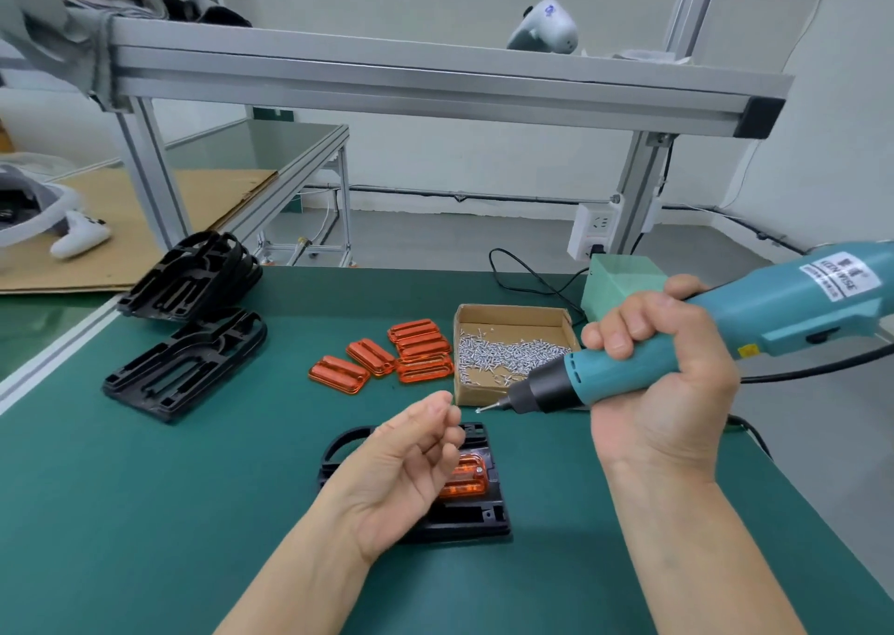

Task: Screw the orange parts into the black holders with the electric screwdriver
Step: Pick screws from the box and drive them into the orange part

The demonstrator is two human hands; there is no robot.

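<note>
A flat black plastic holder (pixel 464 518) with an orange translucent part (pixel 465 482) seated in it lies nearest on the green worktop (pixel 145 513). Above it the left hand (pixel 411 465) is raised, fingers loosely curled (whether a screw is pinched cannot be told). The teal electric screwdriver (pixel 677 344) is gripped by the right hand (pixel 667 373). Behind lie loose orange parts (pixel 387 356) and a cardboard box of small silver screws (pixel 513 351).

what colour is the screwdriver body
Teal plastic electric screwdriver body, black nose; seen in the head view.

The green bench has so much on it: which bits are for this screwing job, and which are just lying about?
For the job: electric screwdriver in the right hand; box of screws; loose orange parts; black holder with an orange part seated; spare black holders; left hand.

Lying about: white controllers, cardboard sheet, grey cloth.
</note>
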